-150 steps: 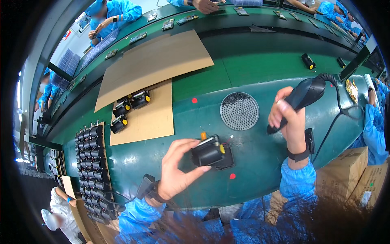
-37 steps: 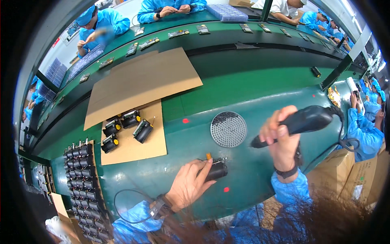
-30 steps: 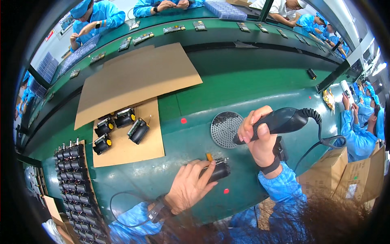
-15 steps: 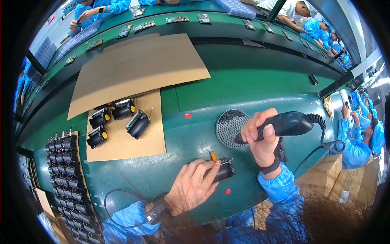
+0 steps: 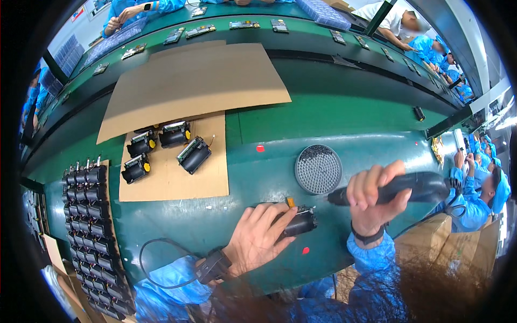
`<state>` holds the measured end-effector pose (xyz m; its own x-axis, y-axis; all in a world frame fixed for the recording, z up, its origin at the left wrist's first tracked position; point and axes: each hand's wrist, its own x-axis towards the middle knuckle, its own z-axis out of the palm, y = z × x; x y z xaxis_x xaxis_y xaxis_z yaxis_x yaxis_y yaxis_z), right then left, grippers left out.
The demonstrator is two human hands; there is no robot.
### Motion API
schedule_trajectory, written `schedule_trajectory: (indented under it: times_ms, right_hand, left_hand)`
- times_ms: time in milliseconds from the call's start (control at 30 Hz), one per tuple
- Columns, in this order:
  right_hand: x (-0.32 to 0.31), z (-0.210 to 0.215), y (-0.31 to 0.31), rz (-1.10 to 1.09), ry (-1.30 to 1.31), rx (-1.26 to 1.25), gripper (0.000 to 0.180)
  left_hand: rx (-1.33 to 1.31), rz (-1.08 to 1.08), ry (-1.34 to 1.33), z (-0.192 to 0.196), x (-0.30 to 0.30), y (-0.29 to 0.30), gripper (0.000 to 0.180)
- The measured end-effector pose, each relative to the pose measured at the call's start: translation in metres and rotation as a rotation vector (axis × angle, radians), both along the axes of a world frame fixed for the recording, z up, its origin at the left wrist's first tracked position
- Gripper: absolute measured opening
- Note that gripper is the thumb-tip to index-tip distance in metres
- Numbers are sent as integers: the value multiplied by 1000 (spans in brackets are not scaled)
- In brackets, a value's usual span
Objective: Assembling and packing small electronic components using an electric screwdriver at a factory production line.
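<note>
My left hand (image 5: pixel 260 235) rests on a black plastic housing (image 5: pixel 302 223), its fingers closed over the left end and pressing it to the green bench. An orange flat cable (image 5: pixel 291 202) sticks up beside the index finger. In my right hand (image 5: pixel 372 199) is a black electric screwdriver (image 5: pixel 417 189), held nearly level with its tip to the left. The tip hovers between the housing and a round tray (image 5: pixel 319 180) with a dimpled grey base. Small dark screws (image 5: pixel 316 153) lie heaped along the tray's far side.
Several similar housings (image 5: pixel 195 155) lie on cardboard (image 5: pixel 207 183) to the left, beneath a tilted cardboard sheet (image 5: pixel 199 81). Farther left stand rows of housings (image 5: pixel 89 223). Circuit boards (image 5: pixel 244 25) line the far belt, with co-workers beyond. Open cartons (image 5: pixel 431 237) stand at lower right.
My right hand has drawn the screwdriver's tip off the tray, down and to the right. The left hand keeps its hold on the housing. The whole view has shifted slightly.
</note>
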<state>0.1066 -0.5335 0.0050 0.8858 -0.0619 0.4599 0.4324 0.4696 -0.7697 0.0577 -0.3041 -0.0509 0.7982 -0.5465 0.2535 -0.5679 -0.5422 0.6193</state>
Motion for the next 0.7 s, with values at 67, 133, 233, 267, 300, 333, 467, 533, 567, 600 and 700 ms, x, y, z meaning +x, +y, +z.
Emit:
schedule_trajectory:
  times_ms: [67, 133, 233, 267, 300, 333, 467, 533, 567, 600, 700]
  right_hand:
    - [-13, 1, 9, 101, 17, 4, 53]
    - [-22, -1, 16, 154, 46, -18, 51]
    - [-21, -11, 18, 167, 1, -56, 50]
    - [-19, -13, 18, 166, -54, -122, 51]
    - [-18, -14, 18, 168, -53, -123, 51]
    - [-17, -15, 19, 171, -47, -120, 51]
    - [-17, -16, 22, 171, -26, -131, 50]
    - [-17, -17, 22, 174, -28, -141, 49]
    - [-17, -17, 22, 176, -30, -150, 49]
    - [-19, -17, 23, 178, -31, -150, 49]
    - [-23, -17, 23, 220, 1, -27, 47]
  left_hand:
    - [0, -4, 3, 0, 0, 0, 64]
    - [-18, -5, -16, 0, -1, -1, 63]
    - [-32, 0, -26, 2, 0, -1, 63]
    - [-34, 1, -24, 2, 0, -2, 63]
    - [-39, 1, -22, 1, 0, -2, 63]
    - [-44, 0, -20, 1, 1, -1, 63]
    - [-39, -2, -6, 2, 2, 0, 63]
    - [-47, -1, 7, 2, 2, 0, 63]
    - [-47, 1, 6, 2, 2, 0, 63]
    - [-42, -1, 2, 2, 2, -1, 62]
    - [-41, -7, 0, 1, 2, -1, 62]
